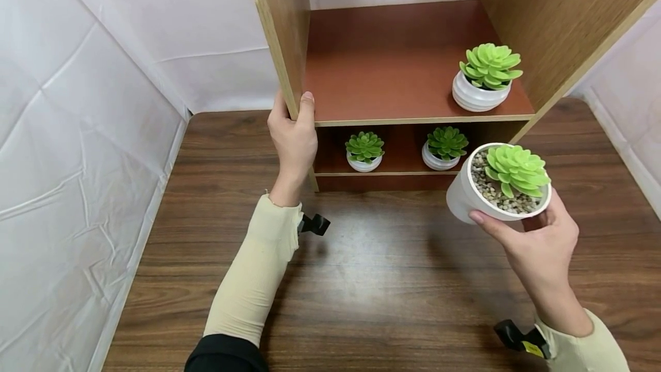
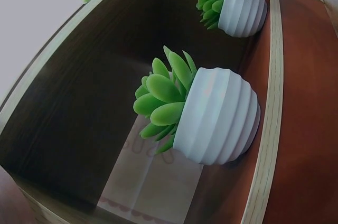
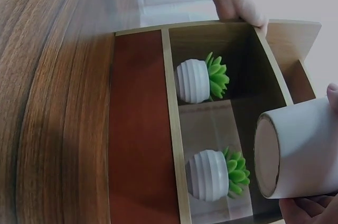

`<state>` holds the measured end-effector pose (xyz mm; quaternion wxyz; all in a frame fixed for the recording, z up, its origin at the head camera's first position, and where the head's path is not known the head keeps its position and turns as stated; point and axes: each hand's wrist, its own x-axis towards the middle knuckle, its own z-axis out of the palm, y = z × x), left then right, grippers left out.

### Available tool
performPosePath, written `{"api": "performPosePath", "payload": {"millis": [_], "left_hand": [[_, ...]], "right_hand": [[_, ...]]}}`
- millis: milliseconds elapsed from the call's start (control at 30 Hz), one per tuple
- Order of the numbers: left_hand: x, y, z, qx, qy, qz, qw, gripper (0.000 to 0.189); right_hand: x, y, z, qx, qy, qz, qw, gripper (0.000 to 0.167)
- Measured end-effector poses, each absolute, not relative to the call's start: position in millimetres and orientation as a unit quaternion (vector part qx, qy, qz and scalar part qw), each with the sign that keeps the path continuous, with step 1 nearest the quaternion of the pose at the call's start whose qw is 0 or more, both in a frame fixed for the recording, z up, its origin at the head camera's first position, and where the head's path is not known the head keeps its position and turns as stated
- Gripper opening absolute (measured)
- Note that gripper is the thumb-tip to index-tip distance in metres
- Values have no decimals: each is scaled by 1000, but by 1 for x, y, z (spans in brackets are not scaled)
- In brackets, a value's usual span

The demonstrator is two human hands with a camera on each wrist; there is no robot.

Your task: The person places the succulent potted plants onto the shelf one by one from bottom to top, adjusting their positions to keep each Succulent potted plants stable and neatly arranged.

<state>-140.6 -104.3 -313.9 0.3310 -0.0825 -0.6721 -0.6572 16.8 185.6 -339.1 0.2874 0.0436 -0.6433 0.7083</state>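
In the head view, my right hand (image 1: 549, 248) holds a large white pot (image 1: 461, 191) with a light green succulent and pebbles in it. The pot is raised and slightly tilted in front of the shelf's right side. The right wrist view shows its flat underside (image 3: 268, 158). My left hand (image 1: 295, 145) grips the front edge of the wooden shelf's left panel (image 1: 281, 33), thumb on the inner side. Three small succulents in ribbed white pots stand in the shelf unit: one (image 1: 480, 93) at the right of the upper board, two (image 1: 364, 157) (image 1: 439, 157) in the low compartment.
The shelf unit's reddish board (image 1: 382, 62) and tall right panel (image 1: 573, 27) stand at the back of a dark wooden table (image 1: 372, 280). White sheeting (image 1: 93, 188) hangs around it. Black camera mounts (image 1: 314, 224) stick out from both wrists.
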Motion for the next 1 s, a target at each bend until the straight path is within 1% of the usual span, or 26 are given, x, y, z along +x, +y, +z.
{"api": "performPosePath", "payload": {"millis": [233, 433, 733, 1000], "left_hand": [[-141, -104, -314, -75, -673, -658, 329, 11], [-141, -104, -314, -65, -673, -664, 320, 6], [-139, -105, -313, -65, -671, -664, 323, 7], [-140, -104, -313, -64, -675, -661, 321, 7]], "right_hand": [[13, 177, -331, 59, -638, 712, 288, 82], [12, 168, -323, 71, -637, 712, 287, 78], [4, 162, -324, 81, -647, 705, 280, 78], [-1, 153, -316, 96, -663, 690, 275, 77]]}}
